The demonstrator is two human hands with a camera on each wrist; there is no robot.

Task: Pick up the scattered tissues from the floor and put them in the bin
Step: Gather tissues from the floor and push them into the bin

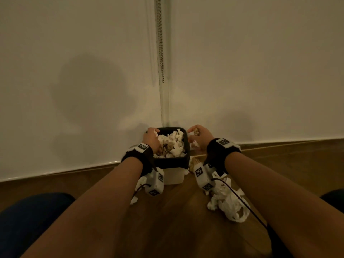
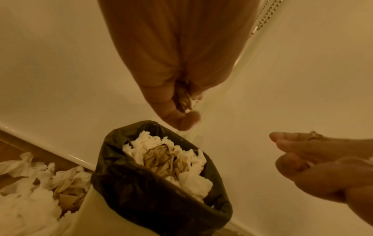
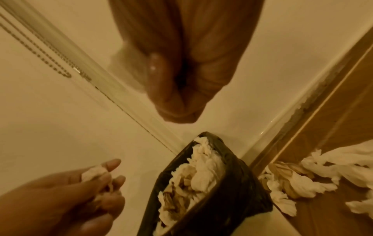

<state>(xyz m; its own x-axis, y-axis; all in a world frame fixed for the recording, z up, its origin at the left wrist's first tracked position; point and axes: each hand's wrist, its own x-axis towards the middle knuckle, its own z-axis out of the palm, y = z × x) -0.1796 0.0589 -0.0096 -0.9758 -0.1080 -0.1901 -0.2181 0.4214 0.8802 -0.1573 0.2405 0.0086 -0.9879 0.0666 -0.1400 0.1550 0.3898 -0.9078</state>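
Head view: crumpled tissue is pinched in the left hand (image 1: 151, 139) over the bin (image 1: 170, 162) and in the right hand (image 1: 200, 138) just beside its right rim; loose tissues (image 1: 229, 206) lie on the floor (image 1: 167, 220) nearby.

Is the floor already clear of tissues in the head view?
No, crumpled tissues lie on the wooden floor to the right of the bin.

Bin (image 1: 174, 177) white w/ black liner (image 1: 170, 162); tissues (image 1: 173, 144) white & tan; floor (image 1: 167, 220) brown wood; wall (image 1: 74, 53) off-white.
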